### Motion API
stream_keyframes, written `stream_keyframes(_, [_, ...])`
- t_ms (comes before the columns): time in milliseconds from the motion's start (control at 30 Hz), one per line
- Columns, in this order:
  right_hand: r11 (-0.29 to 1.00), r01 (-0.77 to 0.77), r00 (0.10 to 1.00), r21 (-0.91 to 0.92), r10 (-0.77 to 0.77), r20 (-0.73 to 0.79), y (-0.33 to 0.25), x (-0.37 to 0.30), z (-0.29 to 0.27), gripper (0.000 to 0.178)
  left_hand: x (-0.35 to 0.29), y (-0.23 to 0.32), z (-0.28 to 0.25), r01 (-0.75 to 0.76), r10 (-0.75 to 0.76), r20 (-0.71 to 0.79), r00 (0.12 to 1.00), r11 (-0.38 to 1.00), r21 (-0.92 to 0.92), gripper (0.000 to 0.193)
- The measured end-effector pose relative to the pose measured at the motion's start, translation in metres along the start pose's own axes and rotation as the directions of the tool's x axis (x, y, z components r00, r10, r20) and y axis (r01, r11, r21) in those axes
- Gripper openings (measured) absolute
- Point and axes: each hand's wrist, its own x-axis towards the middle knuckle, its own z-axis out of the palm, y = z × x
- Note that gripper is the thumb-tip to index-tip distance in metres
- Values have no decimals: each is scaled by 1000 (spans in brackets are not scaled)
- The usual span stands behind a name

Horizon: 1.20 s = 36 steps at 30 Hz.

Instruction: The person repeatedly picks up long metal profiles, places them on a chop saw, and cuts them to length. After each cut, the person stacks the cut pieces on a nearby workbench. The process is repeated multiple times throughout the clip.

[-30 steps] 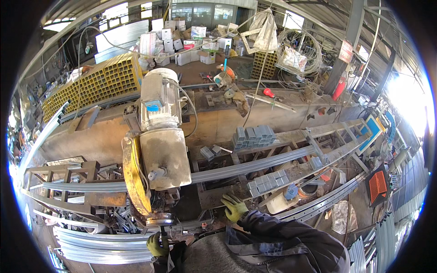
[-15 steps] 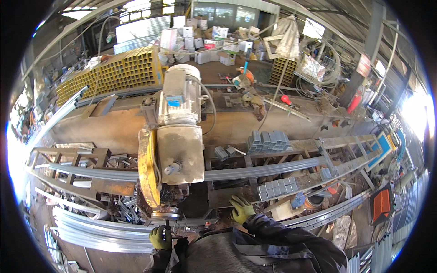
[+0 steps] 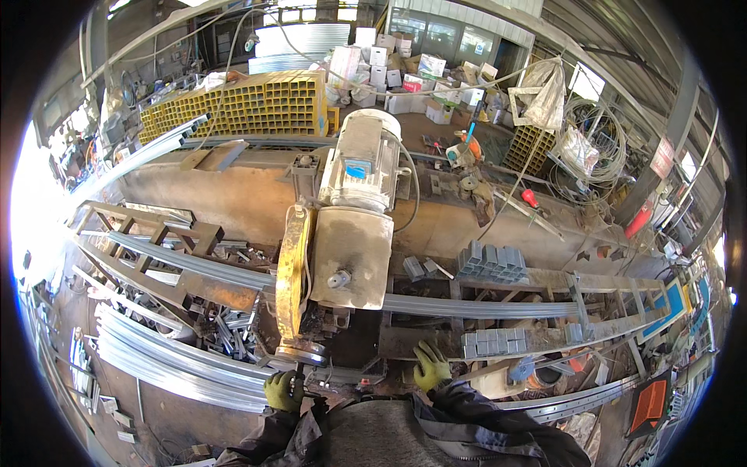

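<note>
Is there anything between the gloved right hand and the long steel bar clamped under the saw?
Nothing visible stands between them. The right hand rests on the rusty frame edge just in front of the steel bar, with only bare frame between. The left hand grips the saw's handle.

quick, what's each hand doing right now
Left hand: gloved, closed around the handle at the front of the cut-off saw.
Right hand: gloved, fingers spread, resting flat on the rusty saw bed, holding nothing.
</note>
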Motion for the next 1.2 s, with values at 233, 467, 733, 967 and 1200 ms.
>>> stream_keyframes(233, [999,-47,998,-22,48,36,0,-4,3,59,2,4,-3,19,-19,-6,1000,999,31,26])
stream_keyframes(467, [1000,1,1000,-6,-1,-10,2,-4,5,60,4,4,-4,29,-29,5,1000,999,12,26])
stream_keyframes(733, [1000,-13,1000,-2,13,-14,-3,-3,1,60,2,2,-3,36,-36,4,999,999,3,28])
stream_keyframes(967, [1000,22,999,-13,-22,-38,-2,-1,2,60,6,8,-8,32,-32,11,999,999,10,24])
stream_keyframes(1200, [1000,4,1000,-6,-5,-20,-2,-2,1,61,6,7,-6,59,-59,3,998,998,12,28])
